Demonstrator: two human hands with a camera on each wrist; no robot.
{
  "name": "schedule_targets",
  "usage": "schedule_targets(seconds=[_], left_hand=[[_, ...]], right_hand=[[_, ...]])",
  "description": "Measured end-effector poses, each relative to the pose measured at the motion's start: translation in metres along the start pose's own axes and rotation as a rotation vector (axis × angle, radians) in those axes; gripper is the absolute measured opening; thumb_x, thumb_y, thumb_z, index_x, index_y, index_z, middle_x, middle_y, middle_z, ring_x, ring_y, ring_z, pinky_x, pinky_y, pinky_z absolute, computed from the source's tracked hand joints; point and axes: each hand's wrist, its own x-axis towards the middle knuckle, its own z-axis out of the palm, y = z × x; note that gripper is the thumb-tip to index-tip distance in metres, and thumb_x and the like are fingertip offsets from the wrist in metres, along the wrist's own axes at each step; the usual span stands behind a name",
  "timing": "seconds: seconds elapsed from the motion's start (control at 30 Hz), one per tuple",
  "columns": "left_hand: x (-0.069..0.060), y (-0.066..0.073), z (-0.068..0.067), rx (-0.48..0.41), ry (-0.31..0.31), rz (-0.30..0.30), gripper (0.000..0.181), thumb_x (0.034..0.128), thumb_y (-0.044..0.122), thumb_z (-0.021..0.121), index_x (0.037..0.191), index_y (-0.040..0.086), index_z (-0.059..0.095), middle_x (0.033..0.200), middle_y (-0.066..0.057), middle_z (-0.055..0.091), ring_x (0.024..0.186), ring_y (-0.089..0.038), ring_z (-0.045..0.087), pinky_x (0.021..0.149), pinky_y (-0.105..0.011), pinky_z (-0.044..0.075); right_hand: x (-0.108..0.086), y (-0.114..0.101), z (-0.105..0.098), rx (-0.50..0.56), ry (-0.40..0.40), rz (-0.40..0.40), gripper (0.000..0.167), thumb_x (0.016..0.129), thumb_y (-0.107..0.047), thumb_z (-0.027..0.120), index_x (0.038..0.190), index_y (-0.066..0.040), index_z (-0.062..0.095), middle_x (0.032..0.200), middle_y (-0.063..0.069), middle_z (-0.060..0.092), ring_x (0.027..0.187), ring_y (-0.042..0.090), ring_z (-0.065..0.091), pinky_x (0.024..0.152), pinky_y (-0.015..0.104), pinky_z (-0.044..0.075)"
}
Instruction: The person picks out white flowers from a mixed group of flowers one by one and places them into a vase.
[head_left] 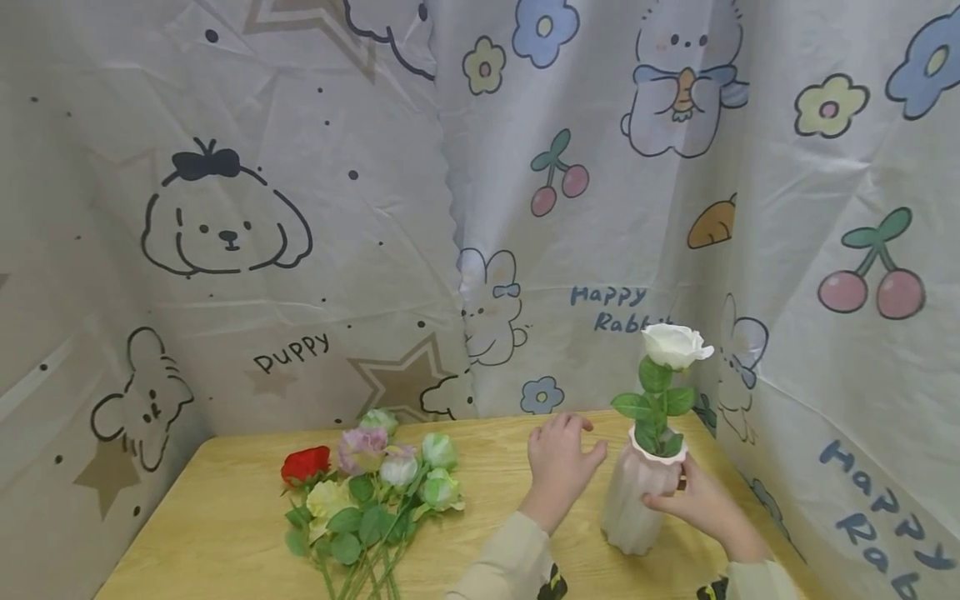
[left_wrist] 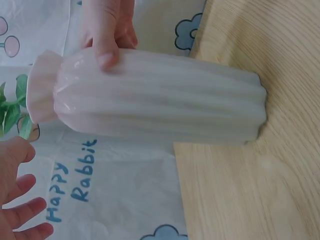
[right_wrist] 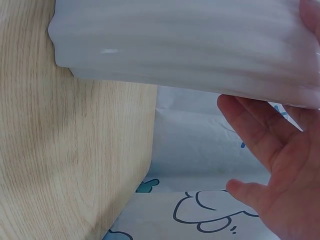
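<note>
Vase (head_left: pixel 633 508) stands up tall between my two hands, with its bottom on the surface (head_left: pixel 495 475). My right hand (head_left: pixel 693 504) holds it high up, close to the neck. The thumb is on the side near me and some fingers are round the other side, but one finger sticks out and does not touch it. My left hand (head_left: pixel 562 467) holds nothing. Its fingers are spread and a little bent, just left of the top of the vase, with a gap between.

A white rose (head_left: pixel 677 346) pokes up out of the vase, higher than both hands. Its green leaves (head_left: pixel 655 400) sit just over the rim. I can't see how far down inside its stem goes.

A bunch of flowers (head_left: pixel 375 525) lies on the surface, off to the left of my left hand and well apart from it. The long way of the bunch runs from far to near: the flower heads are away from me and the stems (head_left: pixel 367 575) come back toward me. I can't see where they end. So my left hand is the near one for the bunch, and my right hand is over past it. In the bunch, the red flower (head_left: pixel 306 465) is farthest from my left hand, and the pale green flowers (head_left: pixel 441 489) on this side are closest.
</note>
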Motion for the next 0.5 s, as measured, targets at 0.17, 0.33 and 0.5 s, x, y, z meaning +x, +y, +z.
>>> schedule_targets(seconds=[0.17,0.33,0.5], left_hand=[[-0.006,-0.016,-0.001,0.027,-0.013,0.001,0.025,0.0768,0.040,0.063,0.092,0.019,0.065,0.098,0.005,0.062,0.090,-0.014,0.057,0.077,-0.036,0.044],[-0.012,-0.028,-0.003,0.039,-0.030,-0.022,0.025,0.0767,0.039,0.064,0.093,0.019,0.064,0.097,0.004,0.062,0.088,-0.015,0.058,0.073,-0.034,0.046],[-0.015,-0.038,-0.004,0.077,-0.034,-0.049,0.025,0.0762,0.040,0.064,0.092,0.020,0.064,0.094,0.005,0.061,0.086,-0.015,0.058,0.069,-0.031,0.045]], right_hand=[[0.000,0.000,0.000,-0.028,-0.001,0.016,0.094,0.069,-0.027,0.077,0.137,0.001,0.019,0.127,0.032,0.037,0.102,0.041,0.051,0.073,0.041,0.050],[-0.001,0.000,0.000,-0.039,-0.001,0.023,0.094,0.069,-0.027,0.077,0.137,0.001,0.019,0.126,0.033,0.038,0.101,0.041,0.051,0.073,0.040,0.050],[-0.001,-0.002,-0.001,-0.042,-0.012,0.017,0.094,0.070,-0.027,0.076,0.137,0.004,0.018,0.127,0.032,0.037,0.101,0.040,0.051,0.073,0.041,0.049]])
